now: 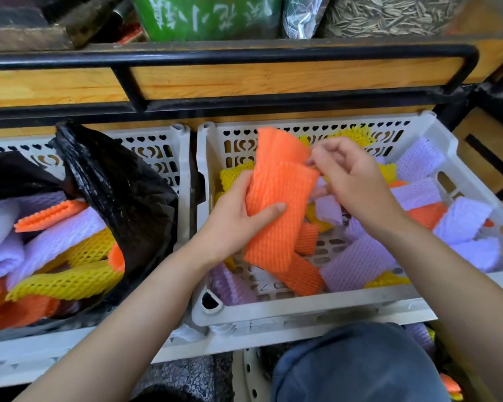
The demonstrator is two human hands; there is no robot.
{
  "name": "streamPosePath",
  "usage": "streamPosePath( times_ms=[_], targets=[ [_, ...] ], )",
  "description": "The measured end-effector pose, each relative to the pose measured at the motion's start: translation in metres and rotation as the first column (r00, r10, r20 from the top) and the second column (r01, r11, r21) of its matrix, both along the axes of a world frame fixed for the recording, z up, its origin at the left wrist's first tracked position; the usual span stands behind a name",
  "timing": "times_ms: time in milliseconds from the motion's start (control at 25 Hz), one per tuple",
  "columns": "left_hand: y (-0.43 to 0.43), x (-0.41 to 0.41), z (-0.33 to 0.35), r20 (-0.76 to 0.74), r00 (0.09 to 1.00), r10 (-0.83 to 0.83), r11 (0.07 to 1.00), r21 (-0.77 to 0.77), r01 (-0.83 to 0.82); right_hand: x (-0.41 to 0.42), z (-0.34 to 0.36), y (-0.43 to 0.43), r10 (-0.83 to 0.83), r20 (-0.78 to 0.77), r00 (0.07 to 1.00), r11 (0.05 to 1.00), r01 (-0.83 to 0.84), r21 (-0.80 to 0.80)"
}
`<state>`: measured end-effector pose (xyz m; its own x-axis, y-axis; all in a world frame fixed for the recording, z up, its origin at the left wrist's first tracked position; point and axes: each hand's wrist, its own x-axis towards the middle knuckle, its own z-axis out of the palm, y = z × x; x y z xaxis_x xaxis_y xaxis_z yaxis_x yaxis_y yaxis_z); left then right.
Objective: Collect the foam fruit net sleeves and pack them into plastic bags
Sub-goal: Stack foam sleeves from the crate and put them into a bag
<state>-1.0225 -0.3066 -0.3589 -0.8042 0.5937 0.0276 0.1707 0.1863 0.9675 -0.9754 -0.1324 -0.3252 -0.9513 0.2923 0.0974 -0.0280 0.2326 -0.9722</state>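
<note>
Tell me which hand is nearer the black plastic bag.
Left. The left hand grips the orange sleeves just right of the black plastic bag; the right hand pinches their top edge, farther right over the white crate.

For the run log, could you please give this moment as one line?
left hand: grips orange foam sleeves | right hand: pinches their upper edge | where: above white crate | black plastic bag: open, holds sleeves
</note>
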Motion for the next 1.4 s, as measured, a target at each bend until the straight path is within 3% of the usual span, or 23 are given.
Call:
streamPosePath(
  times_ms=[80, 200, 280, 360, 480, 640, 680, 760, 1040, 1120, 1200, 1240, 1320, 1400],
  targets=[
    [0.007, 0.000, 0.002, 0.048, 0.999, 0.001, 0.997, 0.073, -0.005, 0.005, -0.006, 0.005, 0.011, 0.055, 0.998, 1.000, -0.011, -0.002],
    [0.027, 0.003, 0.005, 0.129, 0.976, -0.174, 0.980, 0.124, 0.158, 0.017, -0.011, 0.015, 0.125, 0.184, 0.975, 0.992, -0.128, 0.002],
    [0.042, 0.001, 0.004, 0.106, 0.957, -0.270, 0.963, 0.013, 0.271, 0.020, -0.012, 0.031, 0.018, 0.129, 0.991, 1.000, -0.019, 0.009],
    [0.047, -0.005, 0.002, 0.078, 0.927, -0.366, 0.898, -0.231, 0.374, 0.021, -0.015, 0.054, -0.133, 0.069, 0.989, 0.990, 0.129, 0.061],
    [0.030, -0.015, 0.001, 0.070, 0.827, -0.557, 0.607, -0.646, 0.463, 0.026, -0.019, 0.072, -0.198, 0.043, 0.979, 0.977, 0.194, 0.085],
    [0.001, -0.011, 0.006, 0.260, 0.725, -0.637, 0.120, -0.896, 0.427, 0.023, -0.032, 0.066, -0.168, 0.066, 0.984, 0.983, 0.161, 0.092],
    [0.000, -0.009, 0.005, 0.297, 0.726, -0.620, 0.035, -0.914, 0.404, 0.021, -0.034, 0.062, -0.149, 0.066, 0.987, 0.987, 0.145, 0.067],
    [0.005, -0.007, 0.001, 0.341, 0.739, -0.580, -0.009, -0.911, 0.413, 0.018, -0.034, 0.054, -0.100, 0.046, 0.994, 0.995, 0.100, 0.014],
    [0.008, -0.001, 0.001, 0.499, 0.807, -0.316, 0.186, -0.801, 0.568, 0.035, -0.030, 0.053, -0.052, 0.038, 0.998, 0.998, 0.054, -0.037],
    [0.009, 0.003, 0.005, 0.312, 0.864, -0.396, 0.264, -0.862, 0.432, 0.040, -0.028, 0.053, -0.057, 0.034, 0.998, 0.996, 0.059, -0.060],
    [0.010, 0.009, 0.015, 0.015, 0.891, -0.454, 0.433, -0.870, 0.236, 0.044, -0.024, 0.053, -0.069, 0.027, 0.997, 0.995, 0.071, -0.072],
    [0.008, 0.012, 0.019, -0.106, 0.912, -0.396, 0.556, -0.819, 0.146, 0.046, -0.021, 0.053, -0.074, 0.022, 0.997, 0.995, 0.076, -0.071],
    [0.005, 0.011, 0.027, -0.212, 0.968, -0.134, 0.784, -0.620, -0.027, 0.049, -0.014, 0.048, -0.063, 0.010, 0.998, 0.995, 0.064, -0.071],
    [0.002, 0.017, 0.033, -0.233, 0.969, 0.087, 0.909, -0.379, -0.172, 0.049, -0.008, 0.039, -0.009, 0.001, 1.000, 0.994, 0.009, -0.113]
  ],
)
